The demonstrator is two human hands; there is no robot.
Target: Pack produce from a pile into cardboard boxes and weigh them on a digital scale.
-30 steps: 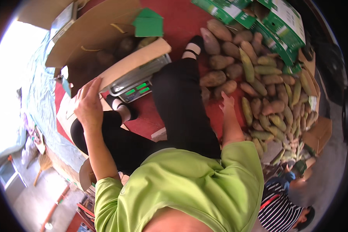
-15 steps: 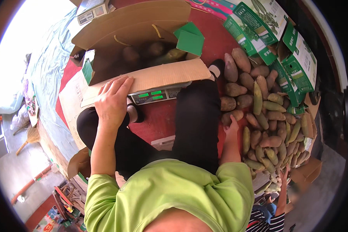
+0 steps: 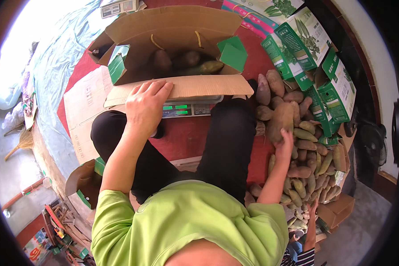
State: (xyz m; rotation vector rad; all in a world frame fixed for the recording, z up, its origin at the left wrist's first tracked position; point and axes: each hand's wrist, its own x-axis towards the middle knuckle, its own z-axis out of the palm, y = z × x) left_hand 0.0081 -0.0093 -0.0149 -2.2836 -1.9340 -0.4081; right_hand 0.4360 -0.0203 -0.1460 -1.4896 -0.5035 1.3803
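Cardboard box (image 3: 177,26) sits on a digital scale (image 3: 186,110) ahead of our knees, and our left hand (image 3: 144,106) rests flat on its near flap (image 3: 199,86), fingers spread, clamping nothing. Our right hand (image 3: 284,144) reaches into the heap of tubers (image 3: 303,146) on the red floor (image 3: 188,137) and closes round one large brown tuber (image 3: 280,120); we judge it firm, fairly heavy, rough-skinned, best gripped about the thick middle. We count roughly three tubers in the box, one scale, and several green cartons (image 3: 314,48).
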